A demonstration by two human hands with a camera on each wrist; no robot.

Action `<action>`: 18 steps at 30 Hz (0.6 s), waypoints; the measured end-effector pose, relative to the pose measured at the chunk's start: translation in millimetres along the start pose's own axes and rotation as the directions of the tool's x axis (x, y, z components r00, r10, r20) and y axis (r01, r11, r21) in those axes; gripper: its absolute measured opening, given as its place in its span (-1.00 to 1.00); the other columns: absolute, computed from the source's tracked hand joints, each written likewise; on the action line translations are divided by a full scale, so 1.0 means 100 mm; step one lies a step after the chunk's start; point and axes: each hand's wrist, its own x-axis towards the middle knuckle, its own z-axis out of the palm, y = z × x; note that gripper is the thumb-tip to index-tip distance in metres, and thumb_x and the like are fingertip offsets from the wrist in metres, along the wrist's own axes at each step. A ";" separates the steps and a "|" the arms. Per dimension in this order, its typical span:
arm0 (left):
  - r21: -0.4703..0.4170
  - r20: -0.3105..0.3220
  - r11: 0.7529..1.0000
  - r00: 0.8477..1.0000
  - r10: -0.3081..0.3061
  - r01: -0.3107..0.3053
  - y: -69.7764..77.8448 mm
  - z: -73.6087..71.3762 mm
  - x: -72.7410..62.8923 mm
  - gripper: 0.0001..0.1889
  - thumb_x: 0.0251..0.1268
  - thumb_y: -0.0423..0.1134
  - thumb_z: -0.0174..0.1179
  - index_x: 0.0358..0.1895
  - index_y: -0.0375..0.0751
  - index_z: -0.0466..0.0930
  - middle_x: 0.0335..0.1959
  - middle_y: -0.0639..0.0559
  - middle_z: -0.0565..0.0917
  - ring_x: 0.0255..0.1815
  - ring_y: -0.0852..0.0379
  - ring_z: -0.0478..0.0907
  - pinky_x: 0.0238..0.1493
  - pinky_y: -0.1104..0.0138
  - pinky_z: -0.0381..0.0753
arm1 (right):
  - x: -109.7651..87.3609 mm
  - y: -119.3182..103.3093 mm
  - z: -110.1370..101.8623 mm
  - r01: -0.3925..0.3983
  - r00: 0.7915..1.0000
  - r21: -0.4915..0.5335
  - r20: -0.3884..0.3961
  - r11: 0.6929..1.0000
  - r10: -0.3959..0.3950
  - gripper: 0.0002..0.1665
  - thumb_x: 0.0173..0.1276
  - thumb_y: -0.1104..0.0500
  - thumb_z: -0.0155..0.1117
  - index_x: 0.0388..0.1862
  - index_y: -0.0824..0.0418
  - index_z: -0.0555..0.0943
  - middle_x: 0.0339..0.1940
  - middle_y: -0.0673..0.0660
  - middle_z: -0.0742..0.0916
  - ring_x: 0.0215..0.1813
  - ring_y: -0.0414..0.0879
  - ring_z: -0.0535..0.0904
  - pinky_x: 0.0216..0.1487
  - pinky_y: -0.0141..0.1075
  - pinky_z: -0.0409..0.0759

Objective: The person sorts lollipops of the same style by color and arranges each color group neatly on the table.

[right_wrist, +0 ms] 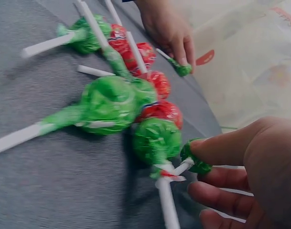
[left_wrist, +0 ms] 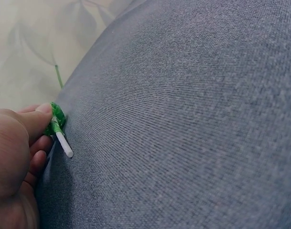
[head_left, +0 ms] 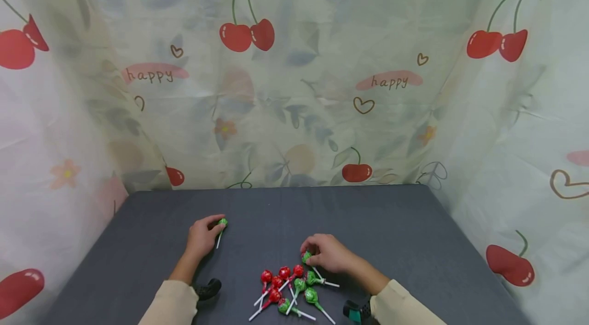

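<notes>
My left hand (head_left: 202, 237) pinches a green-wrapped lollipop (head_left: 223, 222) by its head, left of the middle of the table. In the left wrist view its white stick (left_wrist: 64, 145) points down from the thumb and fingers. My right hand (head_left: 330, 253) pinches another green lollipop (right_wrist: 198, 161) between thumb and fingers at the upper right of a pile. That lollipop's stick overlaps the stick of a green lollipop (right_wrist: 157, 140) lying in the pile. Several red lollipops (head_left: 274, 295) lie on the pile's left side, several green ones (head_left: 311, 295) on its right, their sticks crossing.
A dark grey cloth covers the table (head_left: 391, 233). Around its back and sides hangs a pale curtain (head_left: 294, 85) printed with cherries and hearts. Black wrist straps with devices (head_left: 356, 310) sit by both sleeves.
</notes>
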 end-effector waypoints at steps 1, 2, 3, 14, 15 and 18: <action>-0.002 0.000 1.000 1.000 0.000 0.000 0.00 0.00 0.00 -0.67 0.37 -0.26 0.21 0.15 -0.24 0.62 0.10 -0.26 0.61 0.18 -0.24 0.46 0.17 -0.10 0.35 | 0.02 -0.01 -0.02 -0.004 1.000 -0.013 0.009 1.000 0.004 -0.78 0.15 0.30 0.44 -0.19 0.18 0.68 -0.43 -0.09 0.58 -0.41 -0.27 0.44 -0.35 -0.34 0.45; -0.005 0.001 1.000 1.000 0.000 0.000 0.00 0.00 -0.01 -0.67 0.37 -0.26 0.21 0.15 -0.24 0.62 0.11 -0.26 0.61 0.19 -0.24 0.46 0.17 -0.10 0.35 | 0.04 -0.02 -0.04 -0.006 1.000 -0.021 0.016 1.000 0.006 -0.78 0.15 0.30 0.44 -0.19 0.18 0.68 -0.43 -0.09 0.58 -0.40 -0.26 0.45 -0.35 -0.33 0.45; -0.006 0.001 1.000 1.000 0.003 -0.003 0.01 -0.01 -0.01 -0.67 0.37 -0.27 0.21 0.15 -0.25 0.62 0.10 -0.27 0.61 0.18 -0.25 0.46 0.17 -0.10 0.35 | 0.06 -0.02 -0.06 -0.007 1.000 -0.030 0.023 1.000 0.008 -0.78 0.16 0.30 0.44 -0.19 0.17 0.68 -0.42 -0.10 0.59 -0.39 -0.25 0.46 -0.34 -0.32 0.46; -0.015 0.003 1.000 1.000 0.004 -0.004 0.00 -0.02 -0.04 -0.66 0.39 -0.27 0.19 0.18 -0.25 0.60 0.11 -0.27 0.60 0.17 -0.23 0.48 0.14 -0.09 0.38 | 0.41 -0.17 -0.24 -0.054 0.997 -0.073 0.053 0.996 0.058 -0.82 0.22 0.28 0.42 -0.20 0.12 0.68 -0.37 -0.10 0.63 -0.28 -0.17 0.53 -0.25 -0.25 0.53; -0.015 0.002 1.000 1.000 0.004 -0.004 0.01 -0.02 -0.03 -0.66 0.39 -0.27 0.19 0.17 -0.25 0.60 0.10 -0.26 0.61 0.17 -0.23 0.48 0.14 -0.09 0.39 | 0.45 -0.18 -0.25 -0.055 0.997 -0.072 0.050 0.996 0.059 -0.82 0.21 0.29 0.42 -0.20 0.14 0.69 -0.37 -0.09 0.64 -0.28 -0.17 0.53 -0.24 -0.25 0.53; -0.014 0.001 1.000 1.000 0.003 -0.003 0.01 0.00 -0.03 -0.66 0.39 -0.26 0.20 0.17 -0.25 0.60 0.10 -0.26 0.61 0.17 -0.23 0.48 0.15 -0.09 0.38 | 0.57 -0.22 -0.27 -0.062 0.997 -0.081 0.043 0.995 0.066 -0.82 0.21 0.30 0.42 -0.19 0.16 0.69 -0.36 -0.08 0.66 -0.26 -0.14 0.55 -0.21 -0.23 0.54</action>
